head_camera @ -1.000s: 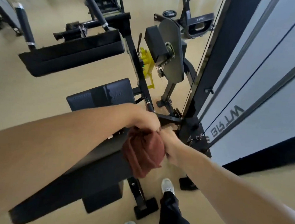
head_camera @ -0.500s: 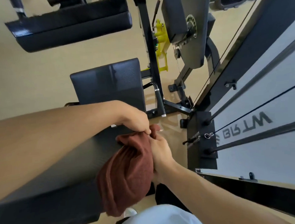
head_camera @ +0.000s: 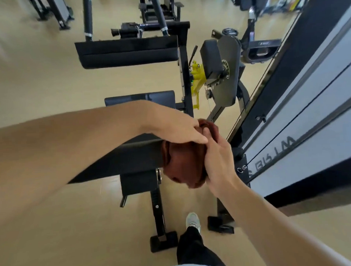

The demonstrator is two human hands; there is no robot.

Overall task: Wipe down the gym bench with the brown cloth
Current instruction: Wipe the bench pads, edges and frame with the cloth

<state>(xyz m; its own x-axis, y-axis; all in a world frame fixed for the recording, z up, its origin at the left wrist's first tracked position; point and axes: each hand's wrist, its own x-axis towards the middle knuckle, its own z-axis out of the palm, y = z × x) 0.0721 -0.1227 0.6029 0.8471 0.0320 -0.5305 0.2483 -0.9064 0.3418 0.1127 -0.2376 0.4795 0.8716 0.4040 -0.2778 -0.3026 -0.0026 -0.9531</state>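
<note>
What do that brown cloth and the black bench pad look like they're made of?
The brown cloth looks like soft terry or microfibre: a matte, fuzzy surface that bunches into rounded folds between both hands. The bench pad looks like black vinyl or faux leather over padding: smooth, with a faint sheen along its edge. Neither is certain from here.

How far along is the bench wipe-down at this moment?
Done: nothing visibly wiped; the pictures can't show clean patches. In hand: the left hand and right hand both grip the bunched brown cloth at the near end of the bench pad, not spread flat. Left: apparently the whole pad.
</note>
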